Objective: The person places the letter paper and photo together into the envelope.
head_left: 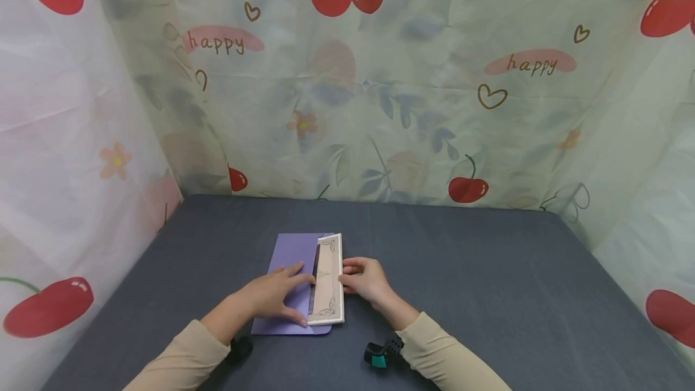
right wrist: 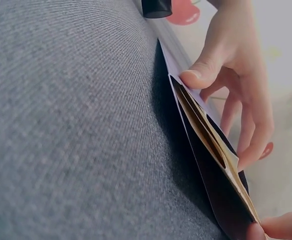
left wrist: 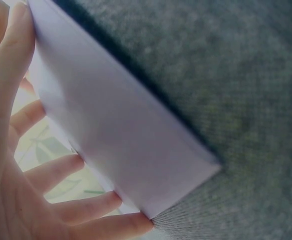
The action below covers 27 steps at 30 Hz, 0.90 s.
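Observation:
A purple envelope [head_left: 293, 249] lies on the dark table, with a cream card [head_left: 328, 285] with ornate corner scrolls sticking out of its right side. My left hand [head_left: 271, 294] rests on the envelope with fingers spread, the fingertips near its opening. In the left wrist view, the envelope [left wrist: 101, 115] stretches past those fingertips. My right hand [head_left: 370, 281] pinches the right edge of the card. The right wrist view looks into the envelope's mouth, where yellowish paper layers [right wrist: 200, 127] show between the purple sides. Most of the card's left part is hidden inside.
The table is covered in dark grey cloth [head_left: 461, 282]. Curtains with cherries and the word "happy" [head_left: 407, 107] hang behind it and at both sides. A black device with a teal patch [head_left: 382, 353] is by the right wrist, another black one [head_left: 240, 349] by the left.

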Each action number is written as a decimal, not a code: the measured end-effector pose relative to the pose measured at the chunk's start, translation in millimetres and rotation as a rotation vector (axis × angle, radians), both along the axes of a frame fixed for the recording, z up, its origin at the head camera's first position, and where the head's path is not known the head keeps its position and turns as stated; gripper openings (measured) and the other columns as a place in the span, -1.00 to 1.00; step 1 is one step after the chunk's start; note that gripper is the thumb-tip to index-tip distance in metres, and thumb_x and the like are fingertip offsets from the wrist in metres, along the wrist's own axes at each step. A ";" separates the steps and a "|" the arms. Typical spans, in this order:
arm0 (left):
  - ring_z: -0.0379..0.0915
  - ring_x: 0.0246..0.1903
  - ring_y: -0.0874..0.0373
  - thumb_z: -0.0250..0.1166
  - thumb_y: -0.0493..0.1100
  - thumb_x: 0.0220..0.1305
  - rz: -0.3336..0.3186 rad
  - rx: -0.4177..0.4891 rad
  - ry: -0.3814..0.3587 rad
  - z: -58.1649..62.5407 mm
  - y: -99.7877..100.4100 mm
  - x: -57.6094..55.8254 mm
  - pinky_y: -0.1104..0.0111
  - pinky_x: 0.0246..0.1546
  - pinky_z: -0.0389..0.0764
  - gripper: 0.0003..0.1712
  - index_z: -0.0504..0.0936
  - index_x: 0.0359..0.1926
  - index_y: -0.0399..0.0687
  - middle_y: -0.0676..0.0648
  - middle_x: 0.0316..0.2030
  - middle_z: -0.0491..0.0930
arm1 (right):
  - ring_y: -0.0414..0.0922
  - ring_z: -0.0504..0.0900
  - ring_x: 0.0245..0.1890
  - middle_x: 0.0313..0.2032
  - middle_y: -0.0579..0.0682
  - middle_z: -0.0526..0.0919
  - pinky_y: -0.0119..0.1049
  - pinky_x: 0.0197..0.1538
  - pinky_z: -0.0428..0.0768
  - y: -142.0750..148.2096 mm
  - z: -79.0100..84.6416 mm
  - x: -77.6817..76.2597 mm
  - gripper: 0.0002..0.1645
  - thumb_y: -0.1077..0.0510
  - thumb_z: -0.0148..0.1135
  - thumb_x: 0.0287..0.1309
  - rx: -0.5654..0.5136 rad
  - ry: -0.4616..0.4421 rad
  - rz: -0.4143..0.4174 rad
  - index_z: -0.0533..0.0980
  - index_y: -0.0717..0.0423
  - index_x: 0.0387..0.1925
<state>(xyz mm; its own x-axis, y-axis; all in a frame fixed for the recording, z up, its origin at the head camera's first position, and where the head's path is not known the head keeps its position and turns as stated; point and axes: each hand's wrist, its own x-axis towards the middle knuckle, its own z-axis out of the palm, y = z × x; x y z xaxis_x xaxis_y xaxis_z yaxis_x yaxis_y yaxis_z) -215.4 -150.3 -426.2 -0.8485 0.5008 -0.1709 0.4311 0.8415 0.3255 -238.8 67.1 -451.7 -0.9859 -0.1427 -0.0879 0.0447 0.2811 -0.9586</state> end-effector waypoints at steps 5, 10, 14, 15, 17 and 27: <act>0.17 0.23 -0.47 0.40 0.35 -0.20 -0.006 0.006 0.007 -0.7 -0.5 -0.7 -0.22 0.09 0.33 -0.14 0.38 0.17 0.24 -0.28 0.36 0.18 | -0.27 0.60 -0.49 -0.28 0.23 0.61 -0.32 -0.38 0.66 -1.6 -0.6 0.3 -0.51 0.45 0.24 -0.03 -0.041 0.013 0.012 0.45 0.46 0.02; 0.17 0.22 -0.48 0.40 0.35 -0.21 -0.011 0.011 0.009 -1.5 -0.5 -0.9 -0.23 0.08 0.33 -0.14 0.38 0.16 0.23 -0.29 0.36 0.18 | -0.27 0.59 -0.49 -0.27 0.23 0.60 -0.32 -0.39 0.66 -3.2 -0.5 1.5 -0.51 0.45 0.24 -0.03 -0.052 0.018 0.023 0.45 0.45 0.03; 0.17 0.23 -0.47 0.38 0.37 -0.21 -0.009 0.005 0.005 -2.1 -0.1 -1.2 -0.23 0.09 0.33 -0.14 0.38 0.17 0.25 -0.28 0.36 0.18 | -0.26 0.60 -0.49 -0.25 0.23 0.59 -0.32 -0.38 0.66 -4.6 0.4 2.8 -0.50 0.44 0.25 -0.03 -0.044 0.012 0.021 0.45 0.43 0.04; 0.17 0.23 -0.47 0.38 0.37 -0.21 -0.008 0.003 0.003 -2.2 -0.1 -1.2 -0.23 0.09 0.33 -0.14 0.38 0.17 0.25 -0.28 0.36 0.18 | -0.26 0.60 -0.49 -0.24 0.23 0.59 -0.31 -0.38 0.66 -4.9 0.6 3.2 -0.49 0.44 0.25 -0.03 -0.043 0.012 0.020 0.45 0.43 0.05; 0.17 0.23 -0.46 0.38 0.38 -0.21 -0.005 0.001 0.000 -2.2 -0.1 -1.0 -0.23 0.09 0.33 -0.13 0.37 0.17 0.26 -0.28 0.36 0.18 | -0.25 0.59 -0.49 -0.24 0.22 0.58 -0.32 -0.38 0.66 -5.8 0.3 3.2 -0.49 0.44 0.25 -0.03 -0.043 0.004 0.013 0.45 0.42 0.05; 0.18 0.23 -0.46 0.39 0.37 -0.22 -0.009 0.006 0.011 -2.5 -0.5 -1.4 -0.22 0.08 0.34 -0.14 0.38 0.16 0.25 -0.28 0.36 0.19 | -0.18 0.64 -0.44 -0.10 0.35 0.54 -0.24 -0.38 0.67 -8.6 -1.7 5.2 -0.43 0.48 0.23 -0.07 -0.079 0.051 0.022 0.40 0.47 0.08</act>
<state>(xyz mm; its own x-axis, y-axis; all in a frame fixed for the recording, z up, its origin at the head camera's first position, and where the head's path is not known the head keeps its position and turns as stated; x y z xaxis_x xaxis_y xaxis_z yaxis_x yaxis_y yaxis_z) -216.8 -150.9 -428.7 -0.8455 0.5098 -0.1587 0.4426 0.8355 0.3256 -233.6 58.4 -453.4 -0.9854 -0.1684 -0.0255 -0.0096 0.2046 -0.9788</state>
